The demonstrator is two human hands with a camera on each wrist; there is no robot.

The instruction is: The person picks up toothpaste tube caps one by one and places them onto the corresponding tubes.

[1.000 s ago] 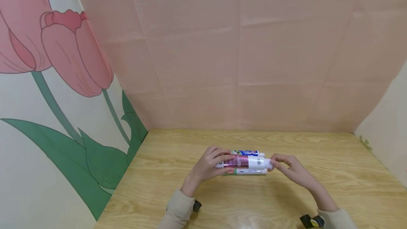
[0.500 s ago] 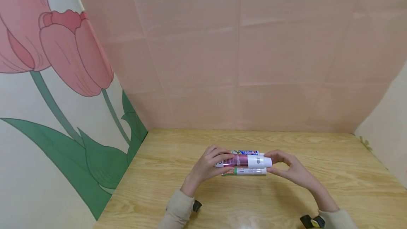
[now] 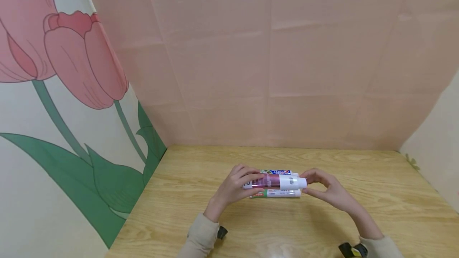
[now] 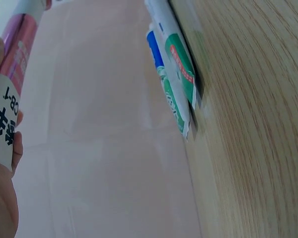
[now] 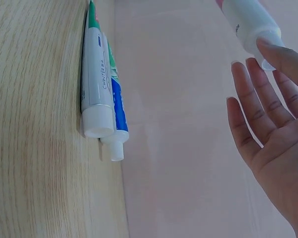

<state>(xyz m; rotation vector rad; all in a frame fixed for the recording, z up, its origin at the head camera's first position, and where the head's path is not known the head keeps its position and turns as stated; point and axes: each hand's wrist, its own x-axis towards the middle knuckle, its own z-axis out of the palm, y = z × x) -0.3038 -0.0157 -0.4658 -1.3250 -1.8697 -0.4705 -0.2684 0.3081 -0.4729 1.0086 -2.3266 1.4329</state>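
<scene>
My left hand (image 3: 234, 184) holds a pink-and-white toothpaste tube (image 3: 270, 181) level above the table, its white cap pointing right. In the left wrist view, dark lettering shows on the white end of that toothpaste tube (image 4: 21, 64), beside the curled fingers. The right hand (image 3: 331, 189) has its thumb and fingertips around the cap (image 3: 302, 183). From the right wrist, the thumb lies against the cap (image 5: 270, 37), with the other fingers of the right hand (image 5: 280, 124) spread loosely. Below lie a blue-and-green toothpaste tube (image 3: 276, 172) and a white-and-green toothpaste tube (image 3: 283, 193).
The two lower tubes lie side by side on a wood-grain table (image 3: 251, 234). A pink sheet (image 3: 269, 71) hangs behind the table's far edge. On the left stands a wall painted with tulips (image 3: 86, 59).
The right thumb and fingers have spread from a tight pinch at the cap's end to a wider hold around it. The left hand and its tube have barely moved.
</scene>
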